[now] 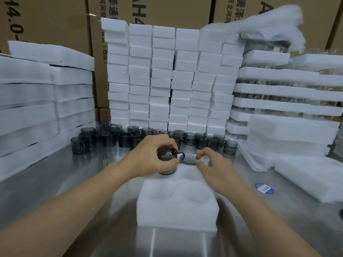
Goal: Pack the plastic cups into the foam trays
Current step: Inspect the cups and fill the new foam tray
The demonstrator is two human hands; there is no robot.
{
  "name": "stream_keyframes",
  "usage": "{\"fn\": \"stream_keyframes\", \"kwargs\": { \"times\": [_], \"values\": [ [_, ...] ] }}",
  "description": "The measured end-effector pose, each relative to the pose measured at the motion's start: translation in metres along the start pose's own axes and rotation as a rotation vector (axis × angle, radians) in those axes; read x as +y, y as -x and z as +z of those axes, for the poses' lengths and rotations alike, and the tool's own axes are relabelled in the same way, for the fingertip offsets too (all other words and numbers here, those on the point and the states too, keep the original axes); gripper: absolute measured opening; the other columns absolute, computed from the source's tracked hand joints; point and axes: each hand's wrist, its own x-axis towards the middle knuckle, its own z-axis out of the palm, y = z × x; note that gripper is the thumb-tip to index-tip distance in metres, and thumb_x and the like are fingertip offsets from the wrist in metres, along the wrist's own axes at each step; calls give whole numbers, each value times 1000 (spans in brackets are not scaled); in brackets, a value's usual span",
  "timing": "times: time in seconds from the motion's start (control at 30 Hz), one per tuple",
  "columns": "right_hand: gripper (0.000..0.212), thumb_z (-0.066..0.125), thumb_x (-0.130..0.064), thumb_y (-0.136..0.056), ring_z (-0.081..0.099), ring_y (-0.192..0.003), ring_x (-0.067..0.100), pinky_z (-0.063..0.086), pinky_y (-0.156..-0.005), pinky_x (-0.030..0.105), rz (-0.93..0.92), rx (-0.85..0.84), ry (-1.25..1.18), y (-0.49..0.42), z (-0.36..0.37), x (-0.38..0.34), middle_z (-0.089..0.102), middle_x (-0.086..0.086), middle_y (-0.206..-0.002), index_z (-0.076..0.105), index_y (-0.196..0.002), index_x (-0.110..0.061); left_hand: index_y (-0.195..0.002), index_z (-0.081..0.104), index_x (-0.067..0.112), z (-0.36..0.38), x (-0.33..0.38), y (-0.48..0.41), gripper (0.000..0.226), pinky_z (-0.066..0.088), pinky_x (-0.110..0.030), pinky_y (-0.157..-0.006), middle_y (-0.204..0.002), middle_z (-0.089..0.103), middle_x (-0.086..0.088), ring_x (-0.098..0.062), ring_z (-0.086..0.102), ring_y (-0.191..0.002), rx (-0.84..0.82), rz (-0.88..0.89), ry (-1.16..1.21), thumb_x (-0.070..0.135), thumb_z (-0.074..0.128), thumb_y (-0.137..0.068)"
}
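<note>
these smoky grey cups look like thin hard plastic, so I'd guess really light and stiff, but slick and easy to scuff or crack if you squeeze; safest hold is probably round the rim or body, not the tiny handle; left hand (157,160) is curled round one cup (167,156) from above, at the far-left pocket of the foam tray (176,216); right hand (217,169) looks to be pinching the rim of a second cup (188,160) with thumb and forefinger at the far-right pocket; the foam looks soft, so it should give a little; near pockets look unfilled; the table (83,182) has room in front and either side of the tray, but the loose cups (130,139) crowd just behind it, and foam stacks (161,80) wall in the back and sides, so watch the elbows
</note>
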Motion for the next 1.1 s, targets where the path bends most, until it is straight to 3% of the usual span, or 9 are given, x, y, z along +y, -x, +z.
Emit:
{"fn": "stream_keyframes", "kwargs": {
  "times": [0.17,0.3,0.4,0.53,0.67,0.83,0.9,0.97,1.1],
  "values": [
    [3,53,-43,-101,56,-65,16,44,-61,36,-38,6,44,-2,3,5,57,-6,-64,55,-102,-42,-88,71,29,-7,9,-8,32,48,-35,-71,-82,61,6,-17,57,-80,-112,30,-138,56,64,-72],
    [5,52,-45,-102,59,-70,16,43,-61,36,-49,6,39,-4,4,8,59,-6,-69,55,-104,-42,-78,62,25,-16,7,-7,28,50,-43,-68,-79,58,5,-14,56,-77,-188,30,-351,53,65,-75],
    [6,52,-46,-102,58,-68,15,43,-60,35,-55,11,46,-5,5,9,59,-7,-69,56,-105,-43,-80,57,25,-13,11,-5,33,48,-39,-66,-78,56,5,-15,52,-75,-183,73,-479,56,60,-74],
    [14,52,-39,-103,54,-69,11,37,-58,31,-69,16,44,-7,5,9,50,-13,-65,64,-107,-44,-86,52,29,-6,11,-2,32,47,-36,-68,-82,55,8,-14,52,-76,-184,69,-478,59,60,-79],
    [17,52,-37,-103,53,-61,9,36,-56,31,-56,13,49,-8,6,10,50,-10,-58,67,-99,-44,-91,49,31,-10,14,-7,31,45,-35,-76,-94,50,9,-11,49,-91,-338,-7,-462,56,64,-83],
    [16,53,-39,-103,52,-59,10,33,-53,30,-67,27,61,-9,5,11,49,-8,-54,67,-97,-42,-107,50,42,-21,24,-15,36,47,-36,-90,-107,51,17,-1,45,-108,-430,-122,-357,56,64,-77],
    [16,53,-39,-103,51,-59,10,32,-53,30,-69,26,61,-9,5,11,49,-8,-55,68,-99,-41,-119,49,50,-21,29,-16,41,44,-32,-91,-115,53,22,3,45,-114,-394,-114,-304,56,66,-81],
    [16,52,-40,-103,51,-59,10,31,-53,30,-70,24,58,-8,6,11,49,-7,-56,68,-101,-42,-135,46,57,-15,31,-14,50,42,-32,-103,-131,54,25,1,45,-126,-384,-88,-301,58,64,-88],
    [17,52,-40,-104,52,-60,9,33,-54,29,-68,28,54,-9,6,12,51,-8,-57,68,-103,-43,-158,35,57,5,27,-6,58,29,-34,-122,-154,43,27,-1,32,-146,-490,-114,-328,65,53,-103]
  ]
}}
